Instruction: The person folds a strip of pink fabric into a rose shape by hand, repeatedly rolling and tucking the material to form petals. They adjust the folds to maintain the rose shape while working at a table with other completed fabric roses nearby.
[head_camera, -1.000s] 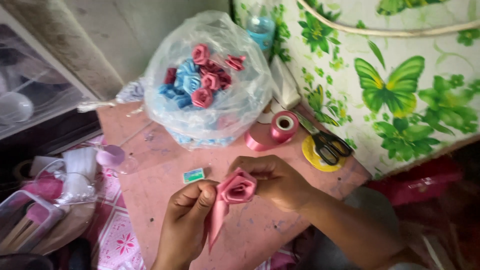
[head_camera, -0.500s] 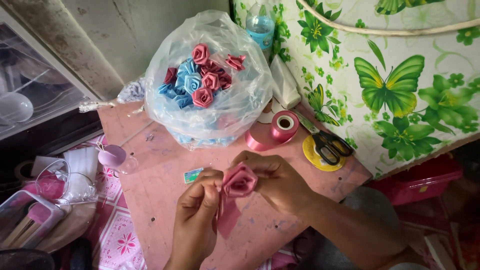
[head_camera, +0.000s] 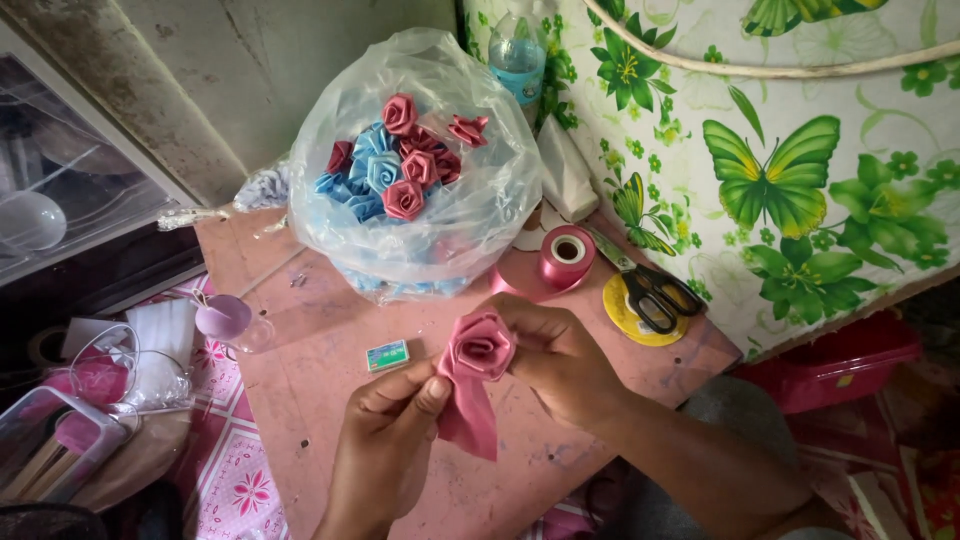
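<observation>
Pinching pink ribbon rose (head_camera: 481, 347) between both hands above pink table (head_camera: 300, 380): right hand (head_camera: 560, 355) cupping bloom, left hand (head_camera: 395, 425) gripping ribbon tail (head_camera: 468, 420) hanging straight down, nearer left.

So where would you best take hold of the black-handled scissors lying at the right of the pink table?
Probably by the black handle loops, coming from above on the near right side. The scissors lie flat on a yellow tape roll, loops toward the table's edge, blades pointing back toward the pink ribbon spool. The loops sit raised on the roll, so fingers could likely slip under or through them.
</observation>
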